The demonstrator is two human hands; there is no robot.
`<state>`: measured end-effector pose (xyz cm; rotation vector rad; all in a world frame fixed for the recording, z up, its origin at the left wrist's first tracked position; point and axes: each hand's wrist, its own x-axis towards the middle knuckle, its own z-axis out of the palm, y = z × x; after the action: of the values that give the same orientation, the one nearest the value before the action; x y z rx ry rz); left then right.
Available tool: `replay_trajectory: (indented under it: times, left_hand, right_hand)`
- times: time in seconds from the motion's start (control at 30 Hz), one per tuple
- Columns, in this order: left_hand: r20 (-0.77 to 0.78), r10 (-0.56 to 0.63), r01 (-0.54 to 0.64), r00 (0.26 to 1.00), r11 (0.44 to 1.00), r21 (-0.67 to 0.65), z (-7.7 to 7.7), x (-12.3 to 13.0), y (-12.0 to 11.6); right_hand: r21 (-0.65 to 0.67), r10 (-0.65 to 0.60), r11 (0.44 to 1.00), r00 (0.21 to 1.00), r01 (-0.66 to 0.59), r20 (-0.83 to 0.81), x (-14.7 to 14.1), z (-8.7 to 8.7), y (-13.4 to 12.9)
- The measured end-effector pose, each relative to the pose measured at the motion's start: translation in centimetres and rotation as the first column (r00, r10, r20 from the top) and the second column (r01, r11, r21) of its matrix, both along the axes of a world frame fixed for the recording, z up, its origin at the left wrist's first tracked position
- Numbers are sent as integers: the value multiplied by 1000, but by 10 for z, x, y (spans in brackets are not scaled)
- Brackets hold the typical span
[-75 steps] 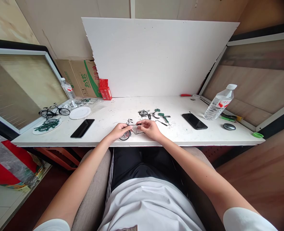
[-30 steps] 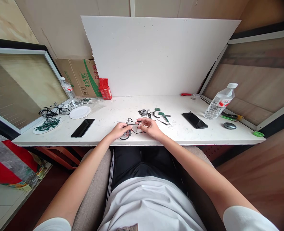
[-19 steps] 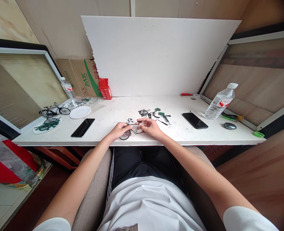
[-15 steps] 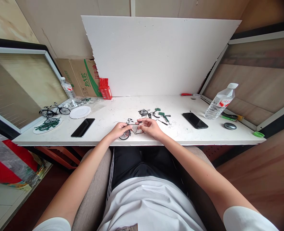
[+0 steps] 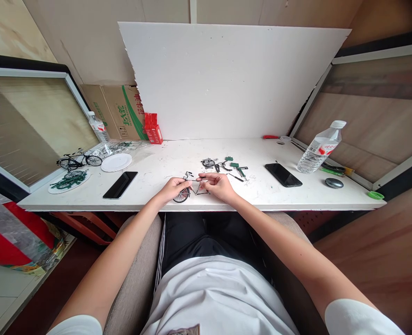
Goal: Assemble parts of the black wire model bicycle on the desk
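A small black model bicycle frame (image 5: 196, 191) with handlebars and one spoked wheel (image 5: 181, 195) is held near the front edge of the white table. My left hand (image 5: 173, 189) pinches it at the front, just above the wheel. At the frame's rear, the fingers of my right hand (image 5: 219, 185) are closed around the seat area; the exact part between the fingertips is too small to make out. Beyond my hands lie a loose black wheel (image 5: 208, 163), green pieces (image 5: 229, 158) and several thin black parts.
Two phones (image 5: 120, 185) (image 5: 283, 175) flank my hands. A finished model bicycle (image 5: 79, 160), a white plate (image 5: 116, 163) and green parts (image 5: 71, 181) are at left; a water bottle (image 5: 319, 147), round metal object (image 5: 334, 183) and green ring (image 5: 375, 195) are at right.
The fingers of my right hand have shifted very slightly at the rear of the frame. My left hand and the bicycle stay nearly in place.
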<state>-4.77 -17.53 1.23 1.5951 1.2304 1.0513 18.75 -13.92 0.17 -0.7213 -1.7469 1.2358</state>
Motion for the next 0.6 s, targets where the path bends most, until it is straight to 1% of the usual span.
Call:
replay_trajectory:
  times: [0.1,0.2,0.33,0.47,0.6]
  left_hand:
    - [11,8,-8,1000,1000,-17,2,2,-2]
    - [4,11,-11,1000,1000,-19,3,3,-3]
    - [-22,16,-16,1000,1000,9,3,3,-3]
    - [-31,30,-29,999,999,32,0,4,-1]
    - [-101,18,-13,995,999,53,-7,3,2]
  right_hand:
    - [77,-9,997,999,6,44,-1,-2,0]
    - [127,-11,992,997,0,81,-2,-3,0]
    - [202,-62,979,989,34,134,-2,-5,1]
    - [255,-93,966,984,51,153,-3,-8,2]
    - [282,-157,955,963,92,221,-3,-9,4]
